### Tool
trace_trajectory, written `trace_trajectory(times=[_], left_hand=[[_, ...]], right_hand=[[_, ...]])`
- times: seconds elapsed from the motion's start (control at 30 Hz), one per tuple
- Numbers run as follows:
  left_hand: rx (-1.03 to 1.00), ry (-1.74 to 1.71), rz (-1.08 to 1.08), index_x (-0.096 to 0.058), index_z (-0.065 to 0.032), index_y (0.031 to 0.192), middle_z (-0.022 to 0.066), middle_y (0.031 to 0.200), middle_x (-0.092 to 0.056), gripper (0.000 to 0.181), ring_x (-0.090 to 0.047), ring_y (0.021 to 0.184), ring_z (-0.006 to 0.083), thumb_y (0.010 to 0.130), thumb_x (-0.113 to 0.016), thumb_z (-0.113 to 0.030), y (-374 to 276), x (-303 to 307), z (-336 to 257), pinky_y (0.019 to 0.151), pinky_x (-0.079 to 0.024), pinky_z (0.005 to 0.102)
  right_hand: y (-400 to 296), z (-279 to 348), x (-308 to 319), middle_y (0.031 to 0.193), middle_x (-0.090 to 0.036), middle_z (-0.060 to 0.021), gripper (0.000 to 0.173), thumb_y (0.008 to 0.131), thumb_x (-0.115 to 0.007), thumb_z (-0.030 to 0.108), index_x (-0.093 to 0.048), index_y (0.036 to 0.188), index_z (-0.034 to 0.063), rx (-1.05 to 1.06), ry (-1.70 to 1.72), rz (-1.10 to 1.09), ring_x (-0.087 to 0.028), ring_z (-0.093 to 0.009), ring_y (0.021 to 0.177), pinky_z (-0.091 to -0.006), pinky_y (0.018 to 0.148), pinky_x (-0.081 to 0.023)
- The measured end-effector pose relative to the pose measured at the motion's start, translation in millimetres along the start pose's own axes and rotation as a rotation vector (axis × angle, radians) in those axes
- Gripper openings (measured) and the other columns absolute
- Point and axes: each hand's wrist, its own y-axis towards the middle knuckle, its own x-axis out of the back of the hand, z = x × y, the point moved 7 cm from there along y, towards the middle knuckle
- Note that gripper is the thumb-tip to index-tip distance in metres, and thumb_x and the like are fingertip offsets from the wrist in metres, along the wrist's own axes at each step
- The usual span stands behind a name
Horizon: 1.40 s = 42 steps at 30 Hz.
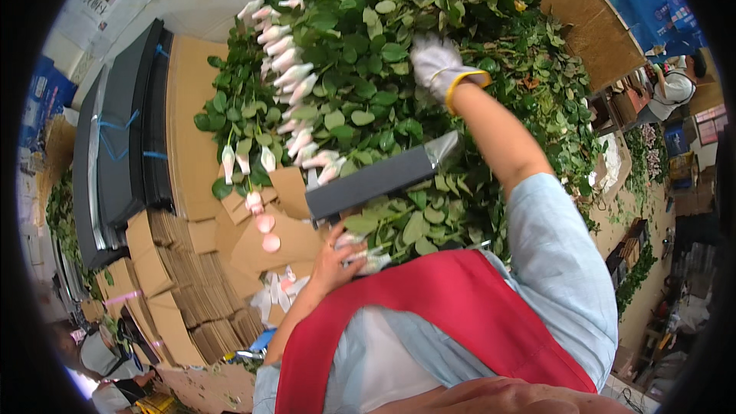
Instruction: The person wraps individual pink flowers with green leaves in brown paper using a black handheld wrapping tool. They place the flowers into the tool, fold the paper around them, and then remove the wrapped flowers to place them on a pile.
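Observation:
Bare, my left hand (338,260) is closed around a few rosebuds in white sleeves (374,262), close to my body. Their leafy stems (422,221) stretch to the right. My right hand (440,66), in a pale glove with a yellow cuff, is farther forward over the pile of leafy rose stems (368,40). It is blurred, and its fingers are hard to make out. A row of white-sleeved pink rosebuds (290,75) edges the pile's left side. Between my hands, a long dark grey box (371,187) with clear plastic at its right end lies across the stems.
Stacked folded cardboard (190,293) stands at left, with dark grey boxes (123,144) tied with blue strap beyond. Pink petals (267,233) and white scraps (282,293) lie on cardboard near my left hand. A cardboard panel (604,29) borders the far right. People (673,89) are in the background.

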Motion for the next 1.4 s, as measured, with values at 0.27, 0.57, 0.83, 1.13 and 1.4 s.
trace_trajectory(times=[0.27, 0.57, 0.83, 1.13, 1.4], left_hand=[[-0.144, 0.212, 0.172, -0.071, -0.0131, 0.106, 0.0152, 0.134, -0.05, 0.034, -0.044, 0.124, 0.0387, 0.075, -0.081, -0.024, 7, 0, -4, 0.105, -0.037, 0.0501], [-0.088, 0.138, 0.145, -0.064, -0.0062, 0.113, 0.0166, 0.14, -0.045, 0.041, -0.042, 0.129, 0.0376, 0.077, -0.075, -0.022, 16, 1, -8, 0.11, -0.033, 0.0477], [0.213, -0.134, 0.029, -0.054, -0.0036, 0.135, 0.0182, 0.135, -0.052, 0.069, -0.049, 0.123, 0.0354, 0.075, -0.081, -0.025, 1, -4, 26, 0.11, -0.038, 0.044], [0.058, 0.056, 0.026, -0.06, -0.0024, 0.125, 0.019, 0.129, -0.056, 0.065, -0.046, 0.126, 0.0382, 0.07, -0.084, -0.026, -1, -10, 41, 0.107, -0.039, 0.0451], [0.082, 0.054, 0.059, -0.058, -0.0066, 0.133, 0.0166, 0.13, -0.06, 0.068, -0.048, 0.118, 0.0353, 0.073, -0.08, -0.028, 5, -5, 18, 0.106, -0.039, 0.0431]], right_hand=[[-93, -26, 30, 0.1, -0.068, -0.0192, 0.026, 0.081, -0.055, 0.001, -0.065, 0.104, 0.0045, 0.077, 0.177, 0.053, -0.067, -0.036, 0.096, -0.0421, 0.082, -0.056], [-99, -95, 136, 0.114, -0.066, -0.0171, 0.02, 0.091, -0.058, 0.008, -0.061, 0.11, 0.0042, 0.0, 0.14, -0.339, -0.067, -0.031, 0.096, -0.0404, 0.081, -0.057], [-209, -71, 148, 0.108, -0.069, -0.0146, 0.034, 0.088, -0.056, -0.002, -0.066, 0.12, 0.0053, 0.002, 1.461, 0.052, -0.067, -0.024, 0.098, -0.0367, 0.084, -0.056], [-281, -19, 13, 0.096, -0.069, -0.0159, 0.028, 0.086, -0.066, 0.028, -0.065, 0.107, 0.009, 0.151, 0.32, 0.268, -0.066, -0.037, 0.095, -0.0481, 0.084, -0.053], [-260, -1, 32, 0.102, -0.069, -0.0173, 0.035, 0.092, -0.061, 0.028, -0.059, 0.126, 0.0171, 0.103, 0.348, 0.458, -0.067, -0.04, 0.093, -0.0481, 0.08, -0.054]])
